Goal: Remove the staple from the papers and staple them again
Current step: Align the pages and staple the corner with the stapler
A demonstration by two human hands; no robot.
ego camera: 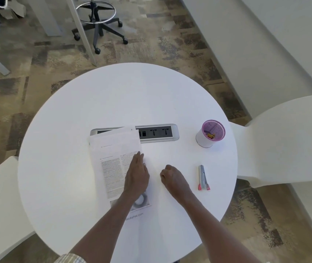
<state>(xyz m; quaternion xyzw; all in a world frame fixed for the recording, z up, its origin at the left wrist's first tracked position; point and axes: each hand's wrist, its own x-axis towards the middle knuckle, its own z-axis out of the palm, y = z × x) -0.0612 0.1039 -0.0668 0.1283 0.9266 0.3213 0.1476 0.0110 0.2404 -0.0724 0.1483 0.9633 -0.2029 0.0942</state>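
Lying at a slant on the round white table (75, 130), the papers (113, 154) reach from the power strip (157, 132) set into the tabletop down toward the person's near edge. Their far end covers the left part of that strip, and a small mark at the top right corner of the sheets may be the staple (too small to be sure). The left hand (137, 172) rests flat on the right side of the papers, fingers straight and close together, pointing away from the person and pressing the sheets down. A printed picture and a line of web address show on the page just below the left wrist.

The right hand (172, 178) sits on the bare table just to the right of the papers, knuckles up and fingers curled under into a loose fist; whether anything small is held inside it cannot be told. To its right, apart from the hand, lies the stapler (203, 178), silver with pink ends, lengthwise toward the person and untouched. Farther back on the right stands a cup (211, 133), white outside and purple inside, with a few small yellow bits at its bottom. White chairs (284, 141) stand at both sides of the table, and a wheeled stool (100, 25) stands on the patterned carpet beyond.
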